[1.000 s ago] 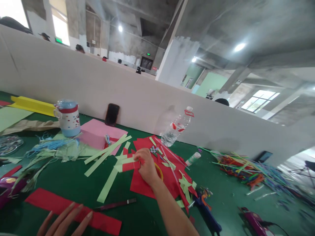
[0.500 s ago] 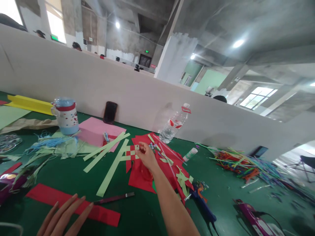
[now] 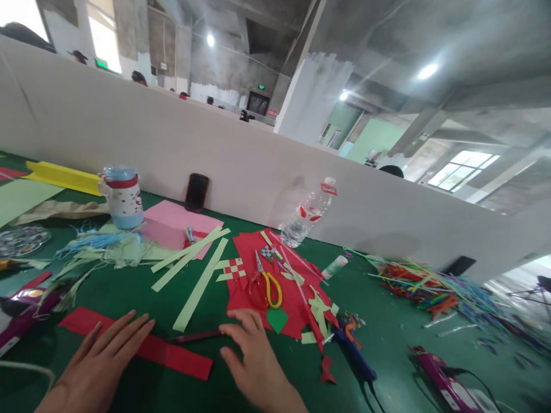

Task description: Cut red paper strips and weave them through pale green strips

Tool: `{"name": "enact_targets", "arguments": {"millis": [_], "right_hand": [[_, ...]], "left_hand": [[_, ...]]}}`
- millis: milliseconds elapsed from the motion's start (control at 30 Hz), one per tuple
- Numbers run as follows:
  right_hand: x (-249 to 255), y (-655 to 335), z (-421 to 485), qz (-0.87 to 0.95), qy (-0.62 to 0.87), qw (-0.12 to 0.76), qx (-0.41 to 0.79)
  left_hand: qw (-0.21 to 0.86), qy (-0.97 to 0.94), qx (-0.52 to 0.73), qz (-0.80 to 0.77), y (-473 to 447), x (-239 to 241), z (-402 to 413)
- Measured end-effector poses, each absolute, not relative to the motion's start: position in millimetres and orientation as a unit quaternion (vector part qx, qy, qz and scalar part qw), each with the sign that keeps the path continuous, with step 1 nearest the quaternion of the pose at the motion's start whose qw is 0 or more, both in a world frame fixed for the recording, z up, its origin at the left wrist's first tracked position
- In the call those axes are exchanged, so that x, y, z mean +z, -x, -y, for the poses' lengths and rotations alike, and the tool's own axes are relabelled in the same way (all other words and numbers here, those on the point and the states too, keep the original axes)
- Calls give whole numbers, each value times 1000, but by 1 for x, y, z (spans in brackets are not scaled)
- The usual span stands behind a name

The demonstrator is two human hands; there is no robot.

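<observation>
My left hand (image 3: 97, 364) lies flat and open on a long red paper strip (image 3: 172, 354) near the table's front edge. My right hand (image 3: 252, 358) hovers open just right of that strip, its fingers spread near a dark red craft knife (image 3: 193, 336). Beyond it a small woven red-and-green paper square (image 3: 235, 269) rests on the green table beside red-and-yellow scissors (image 3: 266, 282) lying on red paper sheets (image 3: 297, 312). Light green paper strips (image 3: 200, 287) fan out to the left of the weave.
A blue-and-white mug (image 3: 123, 198), pink paper (image 3: 172, 226), a phone (image 3: 197, 193) leaning on the white partition and a water bottle (image 3: 306, 215) stand behind. A glue stick (image 3: 334, 267), coloured sticks (image 3: 430, 289) and glue guns (image 3: 439, 378) lie to the right.
My right hand let go of the woven square and drew back toward me, now open near the red strip. The scissors are uncovered. My left hand slid further onto the strip.
</observation>
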State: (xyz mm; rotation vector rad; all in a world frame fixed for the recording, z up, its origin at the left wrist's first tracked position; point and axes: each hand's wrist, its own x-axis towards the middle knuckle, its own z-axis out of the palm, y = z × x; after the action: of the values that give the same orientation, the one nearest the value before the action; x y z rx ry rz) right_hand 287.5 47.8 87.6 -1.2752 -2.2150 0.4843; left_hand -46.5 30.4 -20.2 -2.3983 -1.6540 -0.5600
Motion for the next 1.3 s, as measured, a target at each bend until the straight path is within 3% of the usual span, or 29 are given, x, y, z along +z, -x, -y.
{"name": "enact_targets", "arguments": {"millis": [133, 500, 733, 967, 1300], "right_hand": [[79, -273, -21, 839, 444, 279, 146], [62, -240, -26, 824, 509, 201, 148], [91, -258, -65, 844, 509, 150, 81], [75, -246, -78, 859, 503, 39, 85], [99, -283, -159, 773, 629, 43, 66]], "left_hand": [[118, 832, -199, 504, 50, -16, -41], [94, 813, -198, 539, 54, -29, -48], [121, 824, -196, 518, 55, -26, -48], [90, 811, -220, 535, 60, -52, -49], [102, 817, -225, 521, 59, -51, -36]]}}
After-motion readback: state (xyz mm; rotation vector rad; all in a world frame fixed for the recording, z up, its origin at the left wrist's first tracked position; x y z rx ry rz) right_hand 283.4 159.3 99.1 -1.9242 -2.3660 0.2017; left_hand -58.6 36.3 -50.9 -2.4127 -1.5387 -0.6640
